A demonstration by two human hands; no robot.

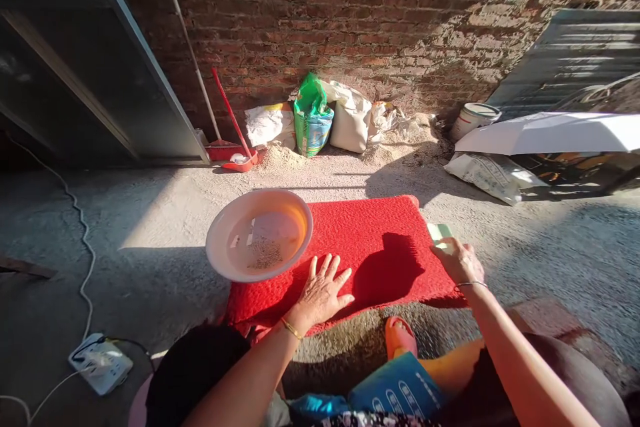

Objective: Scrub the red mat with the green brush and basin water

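Note:
A red textured mat (370,220) lies spread over a low surface in front of me. My left hand (320,290) rests flat on its near part, fingers spread and holding nothing. At the mat's right edge, my right hand (463,260) is closed around a small pale green block (440,235); its underside is hidden, so its exact kind cannot be made out. A pale pink basin (220,257) sits on the mat's left end, left of my left hand. Inside it is shallow water with dark specks at the bottom.
Filled sacks (350,123) lean against the brick wall (350,20), beside a red dustpan (243,161). A white umbrella (545,132) and a bucket (475,120) stand at right. A power strip (101,363) with cables lies on the floor at lower left.

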